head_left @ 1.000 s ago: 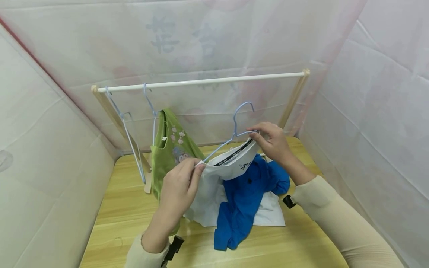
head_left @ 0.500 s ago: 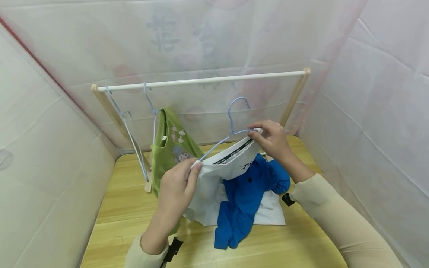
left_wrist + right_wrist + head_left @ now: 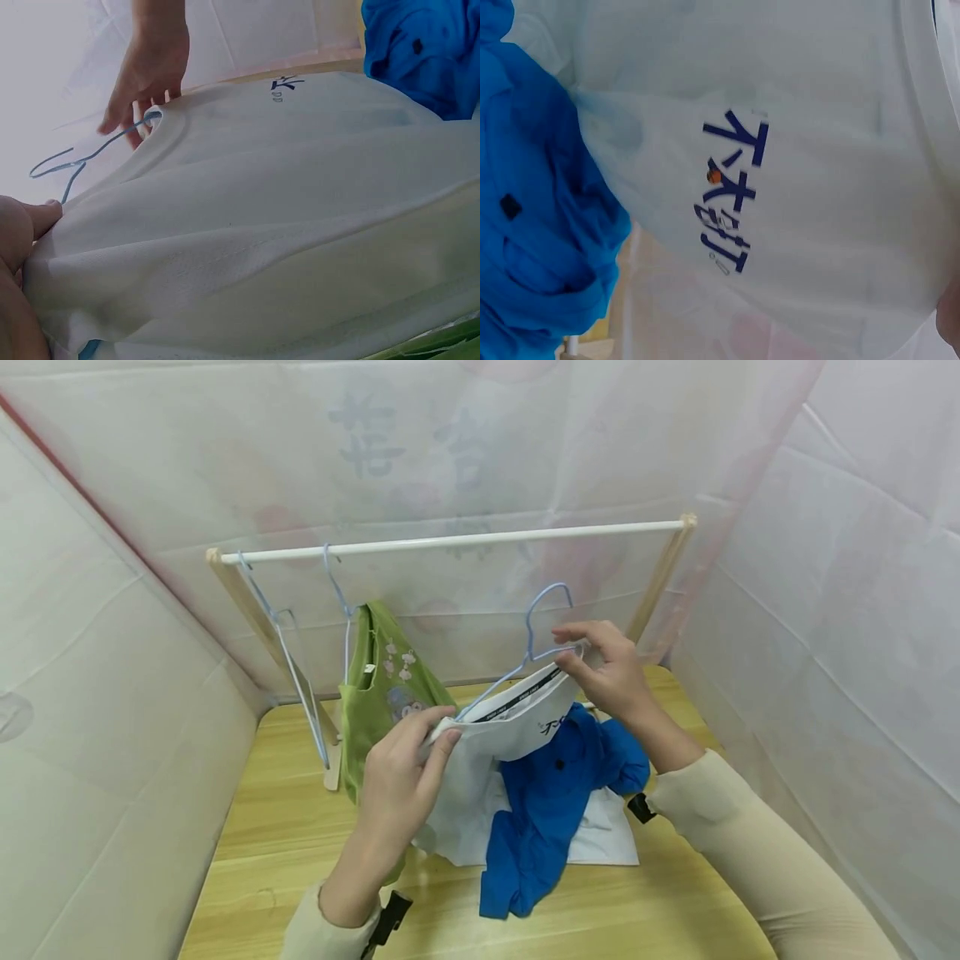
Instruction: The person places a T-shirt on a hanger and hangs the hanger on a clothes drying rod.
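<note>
A white T-shirt (image 3: 468, 797) with dark lettering is held up by its neckline between my two hands. A light-blue wire hanger (image 3: 529, 627) sits in the neck opening, its hook pointing up and its arms reaching towards both shoulders. My left hand (image 3: 401, 777) pinches the left side of the neckline by the hanger's end. At the other side, my right hand (image 3: 611, 668) holds the shirt around the hanger's right end, index finger raised off the cloth. The left wrist view shows this right hand (image 3: 154, 67) beside the hanger tip (image 3: 150, 117); some of its fingers are hidden.
A blue garment (image 3: 547, 810) lies over the shirt's lower part on the wooden table (image 3: 285, 827). Behind stands a rack with a white rail (image 3: 465, 539). From it hang a green top (image 3: 397, 668) on a hanger and a bare hanger (image 3: 296, 681) at the left.
The hanger's hook leaned left, then swung back right. My right index finger has lifted from the neckline, and the right hand has risen slightly.
</note>
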`<state>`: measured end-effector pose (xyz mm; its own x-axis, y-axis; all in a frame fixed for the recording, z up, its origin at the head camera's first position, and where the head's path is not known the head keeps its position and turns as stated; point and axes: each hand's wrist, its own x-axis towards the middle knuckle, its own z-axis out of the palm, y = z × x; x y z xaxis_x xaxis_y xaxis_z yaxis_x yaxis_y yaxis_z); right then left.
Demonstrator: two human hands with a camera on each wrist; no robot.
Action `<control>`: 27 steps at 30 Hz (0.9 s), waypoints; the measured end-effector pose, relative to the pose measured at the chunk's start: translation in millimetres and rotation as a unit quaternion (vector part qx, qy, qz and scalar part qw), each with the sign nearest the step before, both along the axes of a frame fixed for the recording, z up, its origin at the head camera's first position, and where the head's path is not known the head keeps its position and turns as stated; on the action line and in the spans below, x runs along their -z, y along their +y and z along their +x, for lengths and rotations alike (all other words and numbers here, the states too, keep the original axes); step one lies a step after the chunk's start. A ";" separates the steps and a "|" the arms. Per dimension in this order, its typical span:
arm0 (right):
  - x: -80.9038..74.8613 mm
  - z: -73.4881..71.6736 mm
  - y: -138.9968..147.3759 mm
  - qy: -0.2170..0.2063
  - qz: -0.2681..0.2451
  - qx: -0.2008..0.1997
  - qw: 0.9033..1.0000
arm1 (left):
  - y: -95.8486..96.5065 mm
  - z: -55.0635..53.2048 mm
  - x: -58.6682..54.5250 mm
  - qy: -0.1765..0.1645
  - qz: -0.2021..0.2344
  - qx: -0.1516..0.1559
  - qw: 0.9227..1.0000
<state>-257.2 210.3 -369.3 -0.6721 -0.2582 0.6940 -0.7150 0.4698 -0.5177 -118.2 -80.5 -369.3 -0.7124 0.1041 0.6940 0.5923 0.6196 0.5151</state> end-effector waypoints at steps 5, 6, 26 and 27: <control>1.9 -5.4 -5.1 0.024 0.030 -0.004 0.999 | 0.2 0.7 0.6 0.023 0.002 0.011 1.000; 3.3 -6.5 -4.6 0.025 0.033 0.001 0.999 | 0.5 1.0 0.9 0.027 0.004 0.017 0.999; 2.2 -5.0 -5.8 0.080 -0.006 -0.029 0.996 | -2.2 1.5 3.8 0.027 -0.015 0.020 0.999; 2.2 -4.8 -6.3 0.078 -0.011 -0.027 0.997 | -2.9 2.2 3.0 0.023 -0.021 0.018 0.999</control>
